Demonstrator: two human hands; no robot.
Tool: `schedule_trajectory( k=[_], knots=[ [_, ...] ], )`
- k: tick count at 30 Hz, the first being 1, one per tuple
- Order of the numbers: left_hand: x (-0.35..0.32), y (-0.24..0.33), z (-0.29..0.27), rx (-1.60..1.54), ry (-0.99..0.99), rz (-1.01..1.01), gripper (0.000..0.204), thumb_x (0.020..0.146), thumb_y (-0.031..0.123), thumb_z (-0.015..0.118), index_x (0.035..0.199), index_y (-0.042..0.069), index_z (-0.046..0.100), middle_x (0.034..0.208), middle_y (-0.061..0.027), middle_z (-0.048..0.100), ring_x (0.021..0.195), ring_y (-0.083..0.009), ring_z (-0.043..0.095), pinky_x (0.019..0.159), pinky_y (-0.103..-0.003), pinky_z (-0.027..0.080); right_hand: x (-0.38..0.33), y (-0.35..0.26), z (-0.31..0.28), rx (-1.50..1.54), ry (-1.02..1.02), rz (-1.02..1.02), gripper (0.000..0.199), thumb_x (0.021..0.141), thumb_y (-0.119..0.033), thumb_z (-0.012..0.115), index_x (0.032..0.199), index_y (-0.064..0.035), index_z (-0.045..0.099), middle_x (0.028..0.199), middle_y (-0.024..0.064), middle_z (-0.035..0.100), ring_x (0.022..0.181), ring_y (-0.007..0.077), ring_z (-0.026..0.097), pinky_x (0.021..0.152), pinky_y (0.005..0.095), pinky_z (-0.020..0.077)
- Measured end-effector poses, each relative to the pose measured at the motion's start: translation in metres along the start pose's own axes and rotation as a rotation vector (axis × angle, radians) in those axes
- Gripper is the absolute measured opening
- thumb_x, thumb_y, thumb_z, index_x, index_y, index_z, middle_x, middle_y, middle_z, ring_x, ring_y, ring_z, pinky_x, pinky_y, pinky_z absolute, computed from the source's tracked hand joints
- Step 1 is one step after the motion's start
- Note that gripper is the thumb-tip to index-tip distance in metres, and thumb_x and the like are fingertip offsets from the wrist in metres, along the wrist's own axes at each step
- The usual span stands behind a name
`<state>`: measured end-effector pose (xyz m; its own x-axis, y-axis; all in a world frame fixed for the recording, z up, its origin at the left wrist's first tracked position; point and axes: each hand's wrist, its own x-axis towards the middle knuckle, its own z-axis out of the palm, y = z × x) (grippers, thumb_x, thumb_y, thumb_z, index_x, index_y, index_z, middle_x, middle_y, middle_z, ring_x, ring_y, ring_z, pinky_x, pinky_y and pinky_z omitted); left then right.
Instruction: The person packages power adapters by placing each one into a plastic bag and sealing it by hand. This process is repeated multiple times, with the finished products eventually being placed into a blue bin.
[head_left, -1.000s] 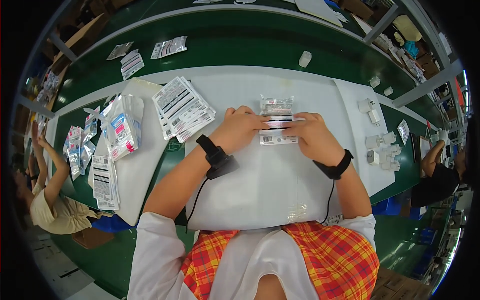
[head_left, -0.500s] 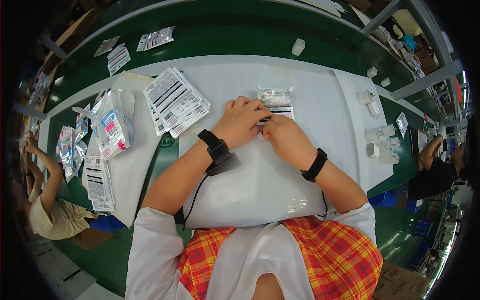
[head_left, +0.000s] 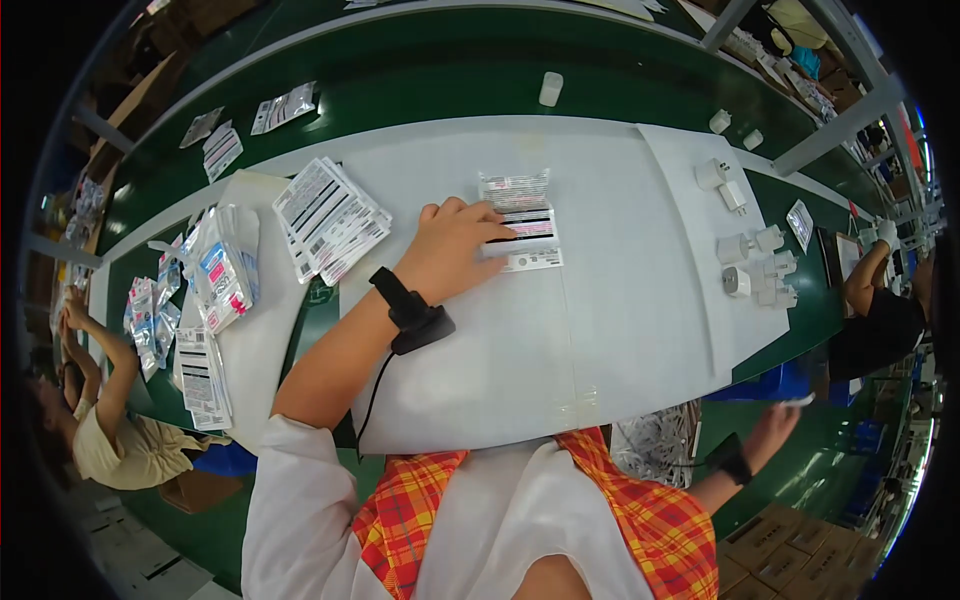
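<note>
My left hand (head_left: pixel 450 250) rests on the white tabletop with its fingers apart, thumb and fingertips lying over the left edge of a flat clear packet (head_left: pixel 530 228). The packet has a printed card with black and pink bands; its clear upper end lies away from me. My right hand (head_left: pixel 768 437) is out to the right, beyond the table edge, closed on a small white strip (head_left: pixel 798 401) that sticks out past its fingertips. The strip is thin, and its material cannot be made out.
Left of my hand lies a stack of printed cards (head_left: pixel 330 220), with filled pouches (head_left: pixel 222 265) further left. Several white plug adapters (head_left: pixel 760 280) stand at the right. Below the table's right front, a container holds tangled white strips (head_left: pixel 650 445). Co-workers sit at both sides.
My right hand has left the packet and swung out right and down past the table edge with a white strip. My left hand stays at the packet. The view has shifted slightly.
</note>
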<state>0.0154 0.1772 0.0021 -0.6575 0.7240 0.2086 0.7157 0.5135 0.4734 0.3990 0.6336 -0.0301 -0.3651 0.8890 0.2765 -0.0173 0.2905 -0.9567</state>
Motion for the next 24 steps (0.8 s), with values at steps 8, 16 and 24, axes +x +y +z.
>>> schedule_trajectory(
  k=[8, 16, 24],
  knots=[
    [0.024, 0.013, 0.011, 0.135, 0.051, 0.007, 0.032, 0.071, 0.023, 0.072, 0.102, 0.013, 0.066, 0.108, -0.0026, 0.060, 0.096, -0.0226, 0.050, 0.086, -0.038, 0.033, -0.088, 0.212, -0.155, -1.644, 0.245, 0.251, 0.089, 0.080, -0.035, 0.070, 0.148, -0.0047, 0.020, 0.144, 0.0277, 0.035, 0.130, 0.0410, 0.041, 0.109, 0.0447, 0.0319],
    [-0.002, 0.020, 0.001, 0.336, 0.111, -0.026, 0.037, 0.070, 0.028, 0.074, 0.101, 0.012, 0.062, 0.096, -0.0024, 0.056, 0.092, -0.0214, 0.050, 0.081, -0.037, 0.035, -0.040, -0.193, 0.230, -0.519, -0.585, -0.473, 0.051, 0.088, -0.014, 0.059, 0.135, -0.0016, 0.046, 0.123, 0.0138, 0.060, 0.115, 0.0236, 0.054, 0.101, 0.0381, 0.0368],
    [-0.006, 0.015, -0.004, 0.223, 0.083, -0.037, 0.040, 0.075, 0.027, 0.071, 0.110, 0.011, 0.062, 0.102, -0.0014, 0.057, 0.094, -0.0215, 0.050, 0.084, -0.036, 0.034, -0.039, -0.095, 0.416, -0.845, -1.305, -0.708, 0.066, 0.081, -0.024, 0.071, 0.133, 0.0037, 0.043, 0.101, 0.0218, 0.061, 0.091, 0.0314, 0.061, 0.078, 0.0362, 0.0484]
  ],
)
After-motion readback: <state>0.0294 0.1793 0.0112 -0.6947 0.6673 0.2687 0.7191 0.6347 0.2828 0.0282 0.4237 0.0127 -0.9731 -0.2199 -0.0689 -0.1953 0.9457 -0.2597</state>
